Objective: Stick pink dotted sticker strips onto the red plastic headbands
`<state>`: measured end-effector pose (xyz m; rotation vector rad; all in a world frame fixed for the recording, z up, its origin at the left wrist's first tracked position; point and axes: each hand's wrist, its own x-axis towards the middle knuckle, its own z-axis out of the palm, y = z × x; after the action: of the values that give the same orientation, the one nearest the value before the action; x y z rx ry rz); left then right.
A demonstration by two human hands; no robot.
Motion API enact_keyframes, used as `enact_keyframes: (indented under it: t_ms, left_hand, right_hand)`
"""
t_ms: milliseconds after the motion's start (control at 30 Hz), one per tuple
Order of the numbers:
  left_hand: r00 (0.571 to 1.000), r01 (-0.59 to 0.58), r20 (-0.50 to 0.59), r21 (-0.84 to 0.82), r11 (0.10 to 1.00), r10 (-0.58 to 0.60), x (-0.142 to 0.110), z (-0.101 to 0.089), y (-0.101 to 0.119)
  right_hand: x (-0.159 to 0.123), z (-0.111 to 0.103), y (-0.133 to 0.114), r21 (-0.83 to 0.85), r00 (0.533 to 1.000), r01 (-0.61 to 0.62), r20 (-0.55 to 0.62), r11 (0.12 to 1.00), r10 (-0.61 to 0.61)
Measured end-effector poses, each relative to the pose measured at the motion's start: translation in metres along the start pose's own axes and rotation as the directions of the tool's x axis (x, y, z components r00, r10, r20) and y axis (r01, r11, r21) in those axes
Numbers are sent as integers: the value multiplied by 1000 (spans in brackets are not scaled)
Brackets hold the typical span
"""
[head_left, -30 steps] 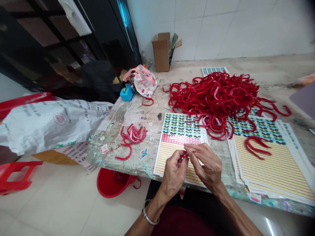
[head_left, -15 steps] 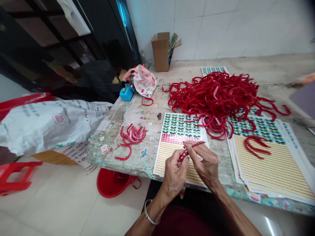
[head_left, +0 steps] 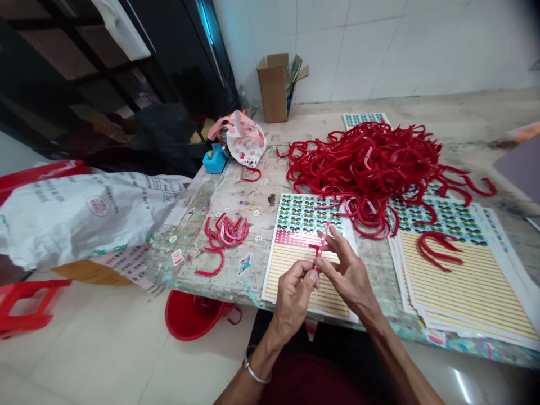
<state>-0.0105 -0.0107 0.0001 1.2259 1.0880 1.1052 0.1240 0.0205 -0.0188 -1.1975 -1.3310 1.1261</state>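
Both my hands meet over a sticker sheet (head_left: pixel 295 225) at the table's near edge. My left hand (head_left: pixel 293 298) pinches the lower end of a thin red strip (head_left: pixel 323 239). My right hand (head_left: pixel 348 273) holds the same strip between thumb and fingers, and the strip stands up from them. A big pile of red bands (head_left: pixel 371 163) lies behind the sheet. A small bunch of red bands (head_left: pixel 223 233) lies to the left of the sheet.
More sticker sheets (head_left: pixel 464 281) are stacked at the right. A cardboard box (head_left: pixel 274 87) stands at the wall, with a plastic bag (head_left: pixel 242 140) and a blue object (head_left: pixel 213 157) nearby. A red bucket (head_left: pixel 192 312), a white sack (head_left: pixel 84 214) and a red stool (head_left: pixel 25 301) are at the left.
The red strip, first hidden between my fingers, has been drawn out and now points upward. My right hand's fingers have stretched out further.
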Motion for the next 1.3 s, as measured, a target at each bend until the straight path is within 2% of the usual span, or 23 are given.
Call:
enact_keyframes:
  t_ms: [133, 267, 400, 567, 667, 833, 933, 1133, 1300]
  left_hand:
    - [993, -19, 120, -31, 999, 22, -4, -3, 2]
    - [985, 16, 172, -74, 997, -3, -6, -4, 8]
    - [978, 93, 196, -139, 986, -65, -6, -5, 9]
    - [975, 121, 203, -167, 979, -86, -3, -8, 9]
    - [970, 139, 226, -224, 965, -88, -2, -10, 10]
    - [967, 191, 217, -284, 940, -132, -2, -9, 9]
    - [965, 205, 222, -293, 934, -143, -2, -8, 7]
    - [955, 203, 258, -220, 954, -144, -2, -9, 4]
    - [981, 138, 150, -98, 986, -122, 0, -7, 8]
  right_hand:
    - [5, -12, 0, 198, 968, -51, 251, 979, -1]
    - [4, -14, -6, 300, 955, -110, 297, 947, 16]
    - [-2, -11, -5, 286, 957, -82, 289, 955, -4]
    - [-5, -10, -4, 203, 957, -5, 287, 979, -54]
    - [-4, -11, -6, 208, 958, 0, 279, 978, -59]
    - [2, -13, -10, 159, 982, -39, 189, 986, 9]
    - [7, -13, -9, 98, 994, -17, 107, 995, 7]
    - [14, -10, -8, 40, 994, 50, 92, 998, -54]
    - [4, -5, -26, -127, 976, 212, -19, 969, -216]
